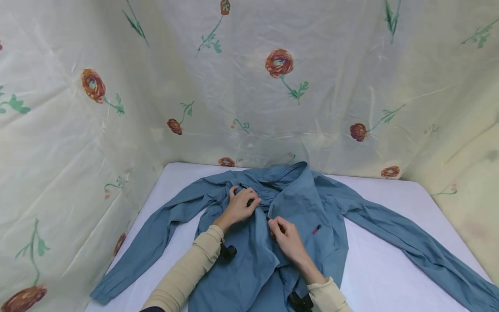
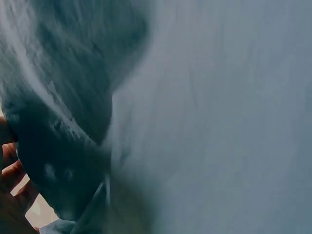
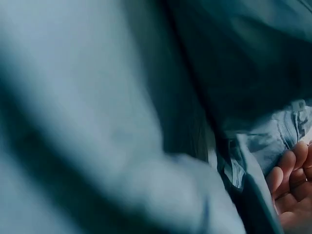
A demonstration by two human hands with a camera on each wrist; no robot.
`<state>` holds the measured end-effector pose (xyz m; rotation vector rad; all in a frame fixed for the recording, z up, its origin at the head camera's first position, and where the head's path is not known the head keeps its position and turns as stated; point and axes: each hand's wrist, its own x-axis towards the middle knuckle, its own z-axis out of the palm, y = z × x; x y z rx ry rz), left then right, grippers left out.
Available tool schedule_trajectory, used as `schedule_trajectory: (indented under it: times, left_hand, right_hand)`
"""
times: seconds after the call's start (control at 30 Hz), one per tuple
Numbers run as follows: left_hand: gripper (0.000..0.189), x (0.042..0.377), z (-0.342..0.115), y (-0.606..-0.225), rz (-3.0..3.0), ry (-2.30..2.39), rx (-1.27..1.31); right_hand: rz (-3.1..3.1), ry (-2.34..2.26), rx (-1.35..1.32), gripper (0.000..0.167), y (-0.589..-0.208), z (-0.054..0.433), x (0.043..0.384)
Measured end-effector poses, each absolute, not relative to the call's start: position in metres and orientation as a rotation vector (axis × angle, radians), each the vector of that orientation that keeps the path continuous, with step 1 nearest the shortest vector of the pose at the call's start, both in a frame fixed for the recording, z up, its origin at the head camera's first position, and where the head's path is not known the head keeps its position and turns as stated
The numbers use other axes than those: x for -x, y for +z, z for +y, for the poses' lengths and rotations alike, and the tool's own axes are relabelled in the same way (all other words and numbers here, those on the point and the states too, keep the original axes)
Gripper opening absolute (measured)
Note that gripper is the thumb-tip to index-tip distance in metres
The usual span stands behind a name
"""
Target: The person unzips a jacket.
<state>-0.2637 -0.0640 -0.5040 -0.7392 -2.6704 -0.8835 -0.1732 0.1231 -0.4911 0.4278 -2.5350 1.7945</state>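
A blue-grey zip jacket (image 1: 245,260) lies front up with its sleeves spread and its front partly open below the collar. High on the chest, my left hand (image 1: 241,206) holds the front flap on the left, fingers bent over the cloth. Lower and to the right, my right hand (image 1: 286,236) has its fingers curled, and its thumb and forefinger pinch the zipper edge at the front opening. The small part between those fingertips is hidden. Folds of jacket fill most of both wrist views; a strip of zipper (image 3: 294,127) shows by the right fingers.
The jacket rests on a white-covered table (image 1: 374,268). Flower-printed sheeting (image 1: 323,112) hangs behind and along both sides. A pink zipper pull (image 1: 316,229) marks the chest pocket on the right. Black wrist cameras (image 1: 228,251) are strapped under the forearms, close over the cloth.
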Motion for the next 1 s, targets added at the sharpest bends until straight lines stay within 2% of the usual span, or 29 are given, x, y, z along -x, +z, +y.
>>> schedule_trajectory:
  times: [0.3,0.47,0.73,1.0]
  left_hand:
    - [0.034,0.255,-0.06,-0.498,-2.697,-0.846,0.735]
    - [0.027,0.247,-0.055,-0.498,-2.673,-0.919,0.834]
    - [0.027,0.252,-0.058,-0.496,-2.652,-0.957,0.822]
    - [0.027,0.265,-0.073,-0.491,-2.696,-0.915,0.761]
  right_hand:
    - [-2.503,1.797,-0.43,0.035,-0.501,0.125,0.177]
    - [-2.525,1.779,-0.39,0.033,-0.501,0.123,0.175]
    - [-2.532,1.836,-0.44,0.032,-0.472,0.117,0.163]
    - [-2.57,1.768,-0.494,0.031,-0.464,0.113,0.159]
